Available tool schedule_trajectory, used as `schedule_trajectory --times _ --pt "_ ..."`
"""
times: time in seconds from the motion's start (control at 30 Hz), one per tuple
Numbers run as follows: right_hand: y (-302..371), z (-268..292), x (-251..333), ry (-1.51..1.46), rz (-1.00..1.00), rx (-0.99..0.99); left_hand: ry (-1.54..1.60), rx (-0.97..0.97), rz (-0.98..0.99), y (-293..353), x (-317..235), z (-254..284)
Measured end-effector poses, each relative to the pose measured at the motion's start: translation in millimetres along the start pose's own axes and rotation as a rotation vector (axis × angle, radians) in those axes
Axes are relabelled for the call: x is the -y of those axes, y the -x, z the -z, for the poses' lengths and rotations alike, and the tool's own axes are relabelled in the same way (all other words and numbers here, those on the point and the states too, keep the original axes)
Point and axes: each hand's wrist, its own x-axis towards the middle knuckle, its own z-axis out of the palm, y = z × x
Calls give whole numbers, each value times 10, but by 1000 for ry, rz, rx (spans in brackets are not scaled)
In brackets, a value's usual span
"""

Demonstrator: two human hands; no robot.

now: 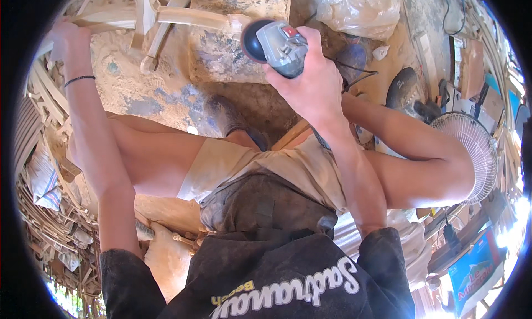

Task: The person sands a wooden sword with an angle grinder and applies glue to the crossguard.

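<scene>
My right hand [316, 81] is wrapped round the grey body of an angle grinder [281, 50]. Its round, dark sanding disc [256, 41] faces left, at the end of a pale wooden frame piece [194, 17]; whether they touch I cannot tell. At the far left, my left hand [71, 36] grips the other end of that piece, its fingers partly hidden. A second curved wooden part [145, 11] crosses the piece near its middle. Below it, a dusty low block [227, 56] stands between my feet.
A clear plastic bag [360, 11] lies at the far right. The grinder's black cord [357, 72] runs rightward. Beside my right knee stands a white-caged fan [471, 147]. Curved wooden pieces [47, 89] are heaped along the left. A blue carton [474, 269] sits at the near right.
</scene>
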Motion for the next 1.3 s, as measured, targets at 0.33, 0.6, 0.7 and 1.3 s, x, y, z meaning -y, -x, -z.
schedule_trajectory --times 0.33,0.6,0.7,1.3 --pt "-6 19 61 16 -3 34 -42 -13 -13 -485 400 -837" --pt "-29 23 -4 28 26 -23 82 116 75 72 -216 82" --pt "-40 2 -4 72 3 7 102 15 26 17 13 -213" --pt "-148 15 -151 -154 -86 -51 2150 298 1005 435 -95 -974"
